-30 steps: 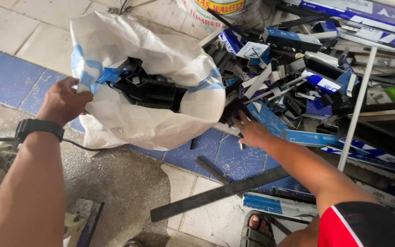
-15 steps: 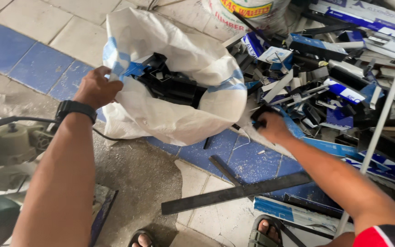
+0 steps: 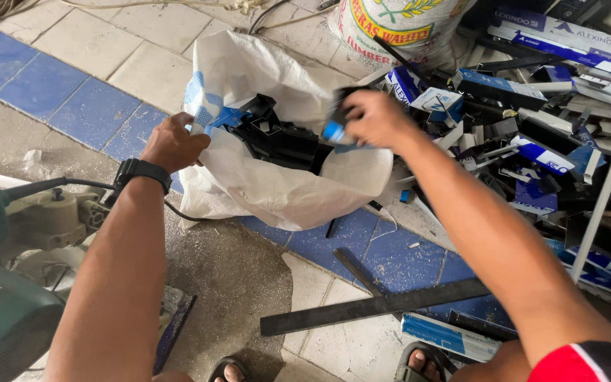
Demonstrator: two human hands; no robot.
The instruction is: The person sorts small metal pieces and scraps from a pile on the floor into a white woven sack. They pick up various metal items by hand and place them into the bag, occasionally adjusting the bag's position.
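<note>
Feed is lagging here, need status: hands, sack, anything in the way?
Left hand grips sack rim, holding it open. Right hand over the mouth, shut on black and blue scraps. Scrap pile at right; black bar on floor.

The sack [image 3: 277,191] was white woven plastic, matt and crinkled. The offcuts [image 3: 281,138] inside looked like black, faintly glossy metal. Floor tiles [image 3: 72,106] were smooth, dusty ceramic.

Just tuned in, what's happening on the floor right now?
A person crouches over a white woven plastic sack on the tiled floor. The left hand holds its mouth open at the rim. The right hand holds dark offcuts with blue wrap over the opening. More black scraps already lie inside; a scrap pile sits alongside.
</note>
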